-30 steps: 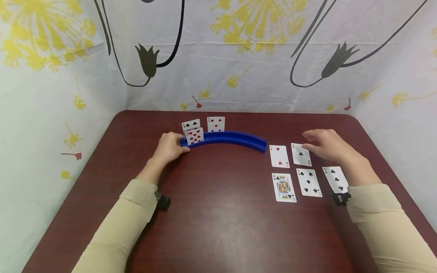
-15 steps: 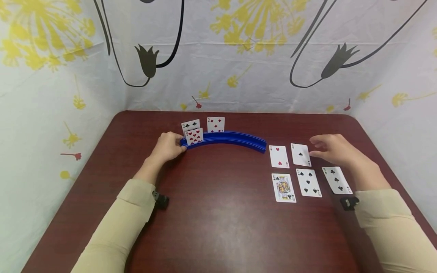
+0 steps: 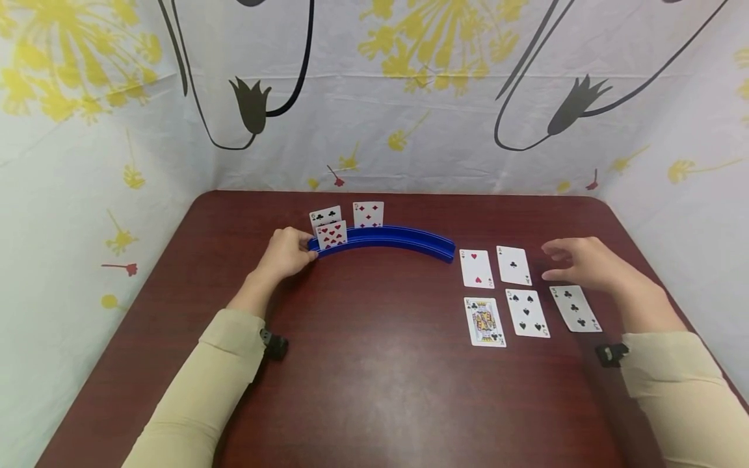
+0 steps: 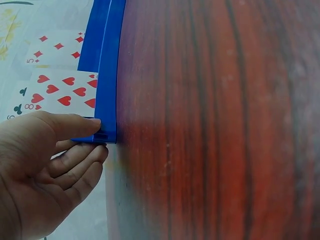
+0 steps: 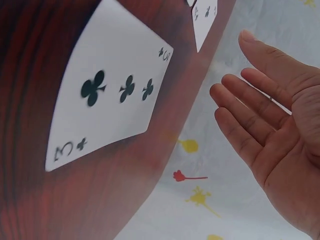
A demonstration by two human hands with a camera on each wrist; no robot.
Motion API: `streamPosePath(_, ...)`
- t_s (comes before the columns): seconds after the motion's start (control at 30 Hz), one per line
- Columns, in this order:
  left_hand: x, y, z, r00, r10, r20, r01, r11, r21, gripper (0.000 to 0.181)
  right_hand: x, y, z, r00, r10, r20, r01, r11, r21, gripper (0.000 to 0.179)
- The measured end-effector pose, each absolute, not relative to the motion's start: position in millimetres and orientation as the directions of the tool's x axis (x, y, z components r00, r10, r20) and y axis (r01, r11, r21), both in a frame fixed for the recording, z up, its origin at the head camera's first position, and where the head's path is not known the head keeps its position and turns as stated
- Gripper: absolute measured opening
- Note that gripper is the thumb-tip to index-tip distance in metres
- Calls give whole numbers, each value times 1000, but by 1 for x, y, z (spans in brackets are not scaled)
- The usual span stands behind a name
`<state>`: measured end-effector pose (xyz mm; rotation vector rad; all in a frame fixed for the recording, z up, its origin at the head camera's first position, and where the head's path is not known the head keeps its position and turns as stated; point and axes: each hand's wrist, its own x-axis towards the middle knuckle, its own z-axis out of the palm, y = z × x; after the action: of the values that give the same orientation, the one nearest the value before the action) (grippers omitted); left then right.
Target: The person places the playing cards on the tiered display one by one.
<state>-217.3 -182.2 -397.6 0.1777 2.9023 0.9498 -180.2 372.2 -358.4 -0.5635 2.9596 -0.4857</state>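
Observation:
A curved blue card holder (image 3: pixel 409 239) lies toward the back of the table, and my left hand (image 3: pixel 285 253) pinches its left end between thumb and fingers. Standing in it are the eight of hearts (image 4: pixel 62 92), the six of clubs (image 3: pixel 325 216) behind that, and the five of diamonds (image 3: pixel 368 214). On the right, my right hand (image 3: pixel 585 262) hovers with relaxed fingers and holds nothing. Nearest to it is the three of clubs (image 5: pixel 112 85), flat on the table. The ace of clubs (image 3: pixel 514 265) lies just left of that hand.
Also face up on the wooden table (image 3: pixel 374 390) are the two of hearts (image 3: pixel 476 268), king of clubs (image 3: pixel 485 322) and five of spades (image 3: pixel 527 312). A patterned cloth (image 3: pixel 445 143) encloses the back and sides.
My right hand has drawn back to the right and nearer, from over the ace of clubs to above the three of clubs. My left hand stays on the card holder.

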Motion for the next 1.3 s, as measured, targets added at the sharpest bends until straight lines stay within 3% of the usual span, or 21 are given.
streamPosePath(0.67,-219,-181,-396,-988,147,-51,89,803,589,38,-167,395,-367,-930,-359,-75,-330,908,-258,66)
streamPosePath(1.3,-216,-180,-395,-989,140,-53,81,800,595,38,-149,405,-372,-893,-398,-210,-347,906,-242,104)
